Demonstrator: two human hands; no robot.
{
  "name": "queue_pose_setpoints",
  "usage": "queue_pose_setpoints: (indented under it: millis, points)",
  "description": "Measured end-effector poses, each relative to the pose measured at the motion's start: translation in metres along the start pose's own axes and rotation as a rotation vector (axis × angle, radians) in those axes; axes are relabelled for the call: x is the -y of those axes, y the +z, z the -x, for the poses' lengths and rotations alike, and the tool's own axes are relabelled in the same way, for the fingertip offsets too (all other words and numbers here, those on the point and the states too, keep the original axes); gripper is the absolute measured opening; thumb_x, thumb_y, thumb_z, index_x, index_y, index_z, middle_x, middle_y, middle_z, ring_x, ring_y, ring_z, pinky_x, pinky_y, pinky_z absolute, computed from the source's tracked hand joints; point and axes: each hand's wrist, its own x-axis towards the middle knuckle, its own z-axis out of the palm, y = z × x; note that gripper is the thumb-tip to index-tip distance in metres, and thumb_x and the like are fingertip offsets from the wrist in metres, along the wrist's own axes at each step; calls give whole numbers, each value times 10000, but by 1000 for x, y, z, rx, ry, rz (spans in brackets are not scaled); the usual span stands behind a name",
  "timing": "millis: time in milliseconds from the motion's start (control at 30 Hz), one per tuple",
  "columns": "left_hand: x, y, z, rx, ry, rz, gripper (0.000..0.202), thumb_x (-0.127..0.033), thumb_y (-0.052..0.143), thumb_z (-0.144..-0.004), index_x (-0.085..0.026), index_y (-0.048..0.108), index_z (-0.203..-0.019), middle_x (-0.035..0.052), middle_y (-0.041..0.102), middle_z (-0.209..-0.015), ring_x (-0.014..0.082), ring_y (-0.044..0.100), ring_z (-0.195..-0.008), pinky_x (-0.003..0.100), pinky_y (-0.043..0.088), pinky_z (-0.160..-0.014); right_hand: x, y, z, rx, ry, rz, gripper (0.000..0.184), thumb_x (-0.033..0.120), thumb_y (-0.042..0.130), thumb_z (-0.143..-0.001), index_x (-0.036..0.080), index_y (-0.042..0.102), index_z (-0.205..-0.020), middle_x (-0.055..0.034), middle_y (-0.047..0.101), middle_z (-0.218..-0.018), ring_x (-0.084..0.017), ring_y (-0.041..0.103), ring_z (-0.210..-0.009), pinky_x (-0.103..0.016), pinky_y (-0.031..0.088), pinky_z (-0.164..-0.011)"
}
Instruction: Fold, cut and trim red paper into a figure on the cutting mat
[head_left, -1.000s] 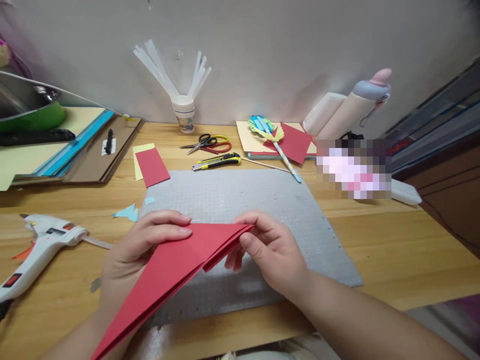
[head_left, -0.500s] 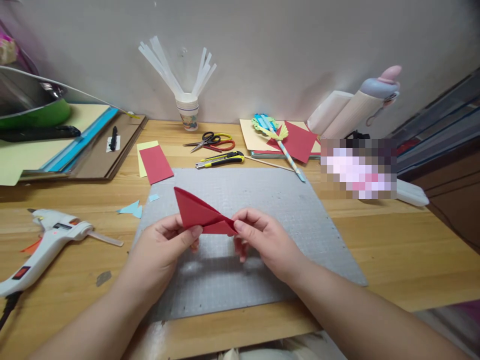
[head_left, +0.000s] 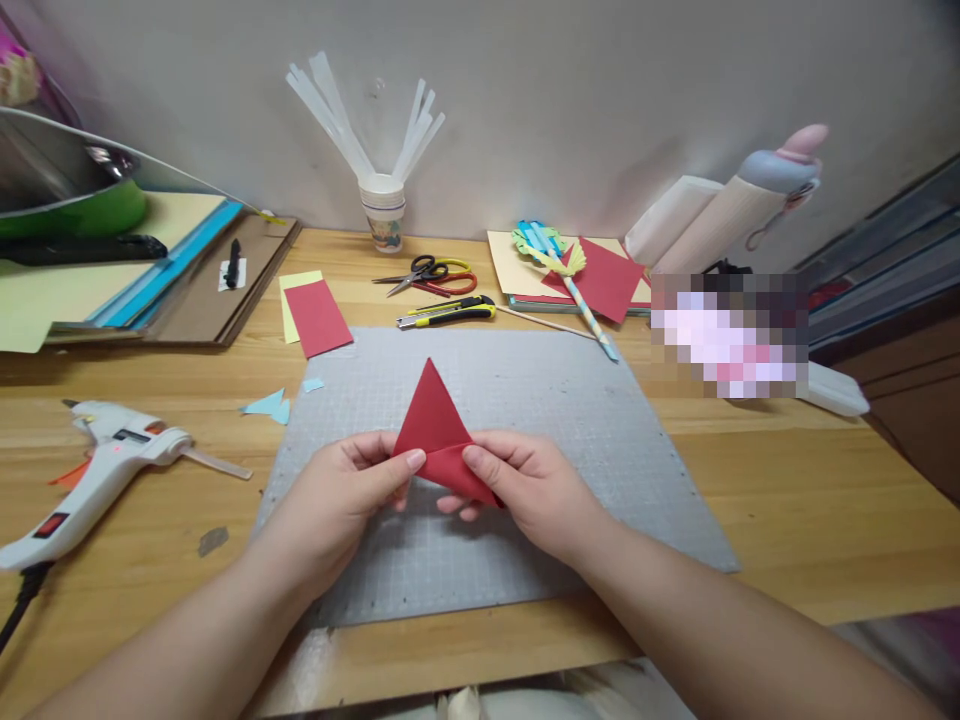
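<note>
Between my two hands is a folded piece of red paper (head_left: 435, 415), held above the grey cutting mat (head_left: 600, 480). Its upper part is a triangle pointing away from me, and a folded flap slants down to the right. My left hand (head_left: 356, 490) pinches the lower left corner, thumb on top and fingers underneath. On the right, my right hand (head_left: 529, 490) grips the flap with its thumb pressed on the fold. The fingers behind the paper are partly hidden.
A white glue gun (head_left: 112, 470) lies at the left, near light blue paper scraps (head_left: 270, 405). Behind the mat are a utility knife (head_left: 446, 312), scissors (head_left: 420, 275), red paper (head_left: 319, 317) and a paper cup (head_left: 384, 215) holding glue sticks. A paper flower (head_left: 585, 300) lies at the back right.
The red paper has turned so its point faces away from me instead of left. My hands have come closer together, and my right thumb now lies on the lower flap. The view has shifted slightly.
</note>
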Motion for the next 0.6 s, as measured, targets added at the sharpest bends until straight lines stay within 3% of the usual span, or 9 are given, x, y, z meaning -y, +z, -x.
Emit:
queue_pose_setpoints:
  millis: [167,533,600]
  points:
    - [0,0,-2,13,-33,93,275,-338,864,-601,-156,703,-729,-15,652,-626,67,556,-563,169,468,-588,-2,2,-2,-52,-2,-83,353,505,649,-838,179,715,-957,-49,747,-873,-162,726,-713,-264,561,-633]
    - [-1,1,2,69,-18,81,212,-296,815,-686,-139,676,-717,-5,661,-609,78,604,-606,160,486,-624,0,-3,-3,-71,6,-36,259,458,691,-814,203,733,-827,0,720,-694,-147,695,-632,-275,541,-675]
    - [0,3,2,57,23,71,224,-282,809,-689,-156,662,-799,-16,666,-636,74,593,-585,167,481,-606,0,-2,-2,-84,8,-26,266,456,695,-811,191,715,-802,-1,706,-660,-149,697,-641,-256,528,-644]
